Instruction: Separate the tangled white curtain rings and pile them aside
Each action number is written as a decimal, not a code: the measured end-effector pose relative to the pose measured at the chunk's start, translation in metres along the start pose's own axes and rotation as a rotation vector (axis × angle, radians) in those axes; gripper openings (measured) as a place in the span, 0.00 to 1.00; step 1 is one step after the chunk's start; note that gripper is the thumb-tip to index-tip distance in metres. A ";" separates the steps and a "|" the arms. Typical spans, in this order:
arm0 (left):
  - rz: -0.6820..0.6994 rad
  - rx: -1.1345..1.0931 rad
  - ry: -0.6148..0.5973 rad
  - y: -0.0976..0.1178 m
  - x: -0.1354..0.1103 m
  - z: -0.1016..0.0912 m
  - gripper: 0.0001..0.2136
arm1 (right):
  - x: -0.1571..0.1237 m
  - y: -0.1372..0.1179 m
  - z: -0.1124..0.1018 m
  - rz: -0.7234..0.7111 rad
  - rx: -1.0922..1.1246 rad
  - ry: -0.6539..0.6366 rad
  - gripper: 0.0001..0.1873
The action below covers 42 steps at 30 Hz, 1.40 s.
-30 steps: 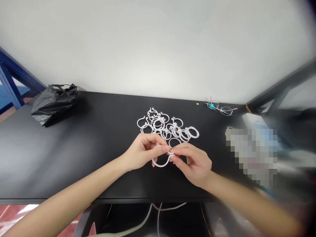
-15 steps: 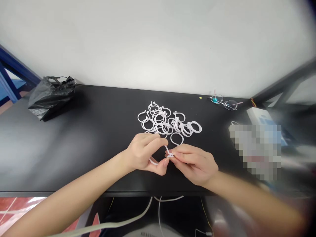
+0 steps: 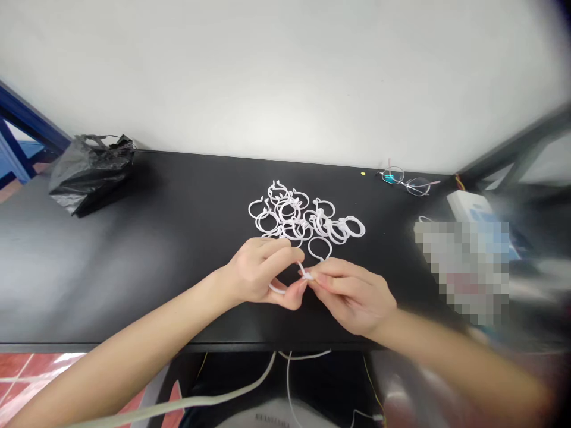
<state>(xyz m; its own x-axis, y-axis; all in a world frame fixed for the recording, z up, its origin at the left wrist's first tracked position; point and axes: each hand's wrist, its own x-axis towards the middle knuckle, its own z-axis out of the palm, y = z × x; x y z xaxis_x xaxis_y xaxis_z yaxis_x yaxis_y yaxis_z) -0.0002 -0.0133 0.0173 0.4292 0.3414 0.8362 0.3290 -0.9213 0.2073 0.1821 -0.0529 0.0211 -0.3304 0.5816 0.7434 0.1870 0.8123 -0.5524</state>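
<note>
Between my two hands is a white plastic ring (image 3: 277, 289), like a shower curtain ring. My left hand (image 3: 266, 270) curls around it, with the index finger and thumb closed on its band. My right hand (image 3: 354, 294) pinches the ring where its ends meet, right beside the left thumb tip. Fingers cover much of the band, so I cannot tell whether the ends are fastened. Just beyond my hands, several similar white rings (image 3: 289, 211) lie in a loose, overlapping pile. One single ring (image 3: 320, 248) rests at the pile's near side, close to my right fingers.
The black table (image 3: 187, 196) meets a pale wall (image 3: 276, 77). A black plastic bag (image 3: 91, 172) sits at the left. Eyeglasses (image 3: 405, 181) lie at the back right, near a white box (image 3: 473, 208) and a pixelated area. Cables (image 3: 232, 397) hang below the front edge.
My fingers have pressed closer together at the ring's ends, and the gap seen there before has narrowed. The whole view has shifted slightly; the pile of rings is unchanged.
</note>
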 end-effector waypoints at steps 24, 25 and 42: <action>-1.008 0.856 -0.793 -0.081 -0.007 -0.080 0.30 | 0.005 0.048 -0.008 0.192 -0.161 0.146 0.06; -1.012 0.842 -0.807 -0.082 -0.007 -0.080 0.31 | 0.005 0.048 -0.007 0.200 -0.154 0.138 0.06; -0.637 0.531 -0.163 -0.079 -0.011 -0.076 0.14 | 0.006 0.042 -0.018 0.361 -0.758 -0.410 0.17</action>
<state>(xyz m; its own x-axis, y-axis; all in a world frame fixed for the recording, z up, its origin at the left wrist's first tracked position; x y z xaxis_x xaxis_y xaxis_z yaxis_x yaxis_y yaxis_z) -0.0948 0.0420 0.0303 0.1300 0.8261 0.5484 0.8835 -0.3475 0.3140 0.2047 -0.0149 0.0094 -0.4081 0.8609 0.3038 0.8480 0.4808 -0.2232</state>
